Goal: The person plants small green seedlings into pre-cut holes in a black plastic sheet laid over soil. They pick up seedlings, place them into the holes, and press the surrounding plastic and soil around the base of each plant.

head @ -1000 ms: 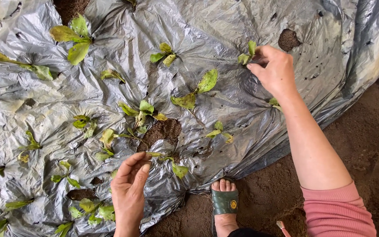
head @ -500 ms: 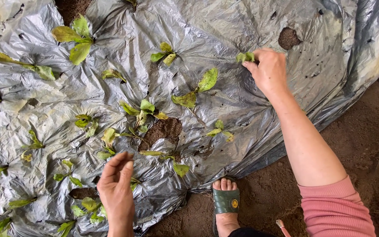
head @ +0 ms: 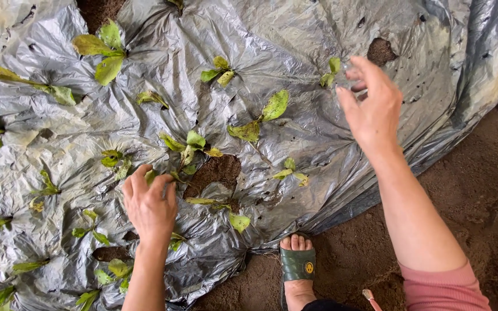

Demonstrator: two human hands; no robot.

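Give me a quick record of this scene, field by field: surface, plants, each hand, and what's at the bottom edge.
surface: crinkled silver plastic sheet spread over brown soil
plants: small green seedlings poking through holes in the sheet
left hand: palm down on the sheet, fingers at a seedling
right hand: raised, fingers spread, holding nothing, beside a small seedling
open hole: bare soil patch mid-sheet
bottom edge: foot in a green sandal
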